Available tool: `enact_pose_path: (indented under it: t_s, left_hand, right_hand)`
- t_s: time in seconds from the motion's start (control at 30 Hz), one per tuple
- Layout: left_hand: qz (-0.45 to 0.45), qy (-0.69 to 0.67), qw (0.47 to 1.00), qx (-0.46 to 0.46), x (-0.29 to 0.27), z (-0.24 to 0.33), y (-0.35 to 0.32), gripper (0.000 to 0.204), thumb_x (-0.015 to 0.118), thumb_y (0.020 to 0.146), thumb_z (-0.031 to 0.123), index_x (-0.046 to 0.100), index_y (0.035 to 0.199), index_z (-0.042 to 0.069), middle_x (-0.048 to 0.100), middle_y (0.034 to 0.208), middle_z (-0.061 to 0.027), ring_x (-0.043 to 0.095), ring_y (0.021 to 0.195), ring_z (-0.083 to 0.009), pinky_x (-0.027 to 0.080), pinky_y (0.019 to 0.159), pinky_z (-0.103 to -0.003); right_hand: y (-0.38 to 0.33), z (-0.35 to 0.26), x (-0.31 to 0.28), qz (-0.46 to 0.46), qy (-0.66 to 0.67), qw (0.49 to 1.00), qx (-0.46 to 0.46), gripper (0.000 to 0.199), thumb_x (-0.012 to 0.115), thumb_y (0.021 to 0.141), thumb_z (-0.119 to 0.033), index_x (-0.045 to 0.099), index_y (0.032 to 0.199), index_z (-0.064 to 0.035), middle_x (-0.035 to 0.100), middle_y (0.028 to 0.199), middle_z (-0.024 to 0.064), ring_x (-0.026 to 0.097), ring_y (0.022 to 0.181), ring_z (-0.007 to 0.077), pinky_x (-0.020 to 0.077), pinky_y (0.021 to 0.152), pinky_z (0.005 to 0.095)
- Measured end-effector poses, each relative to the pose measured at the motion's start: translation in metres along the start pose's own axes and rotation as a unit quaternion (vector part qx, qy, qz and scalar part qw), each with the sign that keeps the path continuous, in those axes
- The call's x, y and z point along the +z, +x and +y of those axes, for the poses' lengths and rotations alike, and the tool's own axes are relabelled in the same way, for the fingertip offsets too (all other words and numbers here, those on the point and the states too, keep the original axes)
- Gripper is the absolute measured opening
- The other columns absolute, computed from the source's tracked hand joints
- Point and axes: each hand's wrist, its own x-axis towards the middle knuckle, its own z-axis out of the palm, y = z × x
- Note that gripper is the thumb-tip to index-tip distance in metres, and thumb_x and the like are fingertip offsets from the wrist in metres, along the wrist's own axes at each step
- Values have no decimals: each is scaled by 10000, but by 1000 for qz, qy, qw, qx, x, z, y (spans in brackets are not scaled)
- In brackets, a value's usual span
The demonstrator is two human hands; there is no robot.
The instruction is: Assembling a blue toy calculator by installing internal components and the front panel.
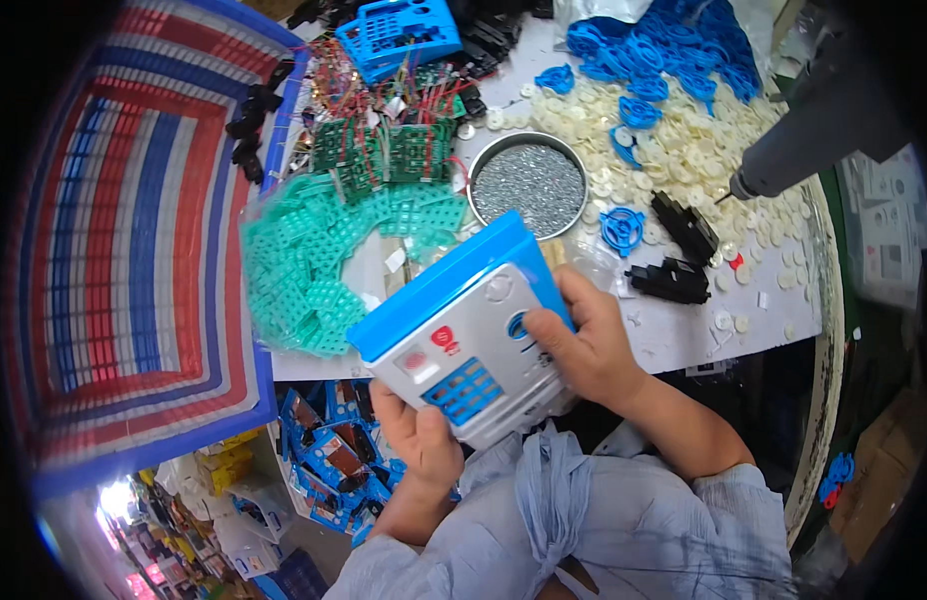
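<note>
A blue and silver toy box (pixel 464 320) with a keypad is held above the near edge of a cluttered white surface (pixel 684 335). The left hand (pixel 419 435) grips its lower corner, the right hand (pixel 584 340) clasps its side. Behind lie green keypad sheets (pixel 314 270), a bowl of screws (pixel 529 182) and white discs (pixel 684 140).

Blue-and-silver toy safe (pixel 462 325), green keypads (pixel 319 270)

Blue-and-silver plastic toy safe box (pixel 464 320), rectangular, tilted with its silver front panel facing up. Panel carries a blue keypad, a red round emblem and a blue round knob. Blue casing edges its upper side. Held above the table's near edge.
</note>
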Motion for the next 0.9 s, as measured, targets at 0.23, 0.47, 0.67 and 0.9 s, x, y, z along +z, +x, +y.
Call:
enact_pose_path:
  t_s: [0.23, 0.47, 0.67, 0.9]
  left_hand:
    - [32, -50, 998, -9, 0, -2, 38, 501, 466, 1088, 395, 571, 1273, -59, 681, 1145, -130, 663, 1004, -180, 523, 896, -316]
    - [-10, -73, 997, -26, 12, -6, 54, 531, 479, 1073, 394, 599, 1243, -94, 690, 1100, -113, 631, 972, -136, 507, 839, -269]
    - [22, 22, 999, -12, 12, -18, 22, 523, 422, 1096, 371, 607, 1225, -100, 708, 1082, -132, 665, 952, -167, 531, 819, -301]
    - [46, 7, 998, 44, 19, -26, 44, 470, 471, 1083, 363, 638, 1074, -76, 688, 911, -87, 595, 802, -96, 481, 698, -262]
  right_hand:
    - [-15, -7, 7, 25, -24, 997, -75, 377, 770, 933, -338, 588, 930, -8, 636, 684, 53, 574, 612, 81, 442, 542, 273]
    - [-9, 0, -10, 40, -20, 998, -38, 387, 756, 947, -357, 585, 954, -10, 653, 827, 49, 564, 742, 51, 448, 614, 242]
    - [0, -10, 0, 28, -24, 999, -38, 339, 718, 984, -320, 601, 1010, -3, 675, 869, 39, 563, 757, 52, 466, 651, 228]
    - [6, 1, 9, 63, 87, 994, -36, 359, 724, 980, -310, 595, 1083, 9, 696, 944, 58, 596, 815, 62, 496, 696, 230]
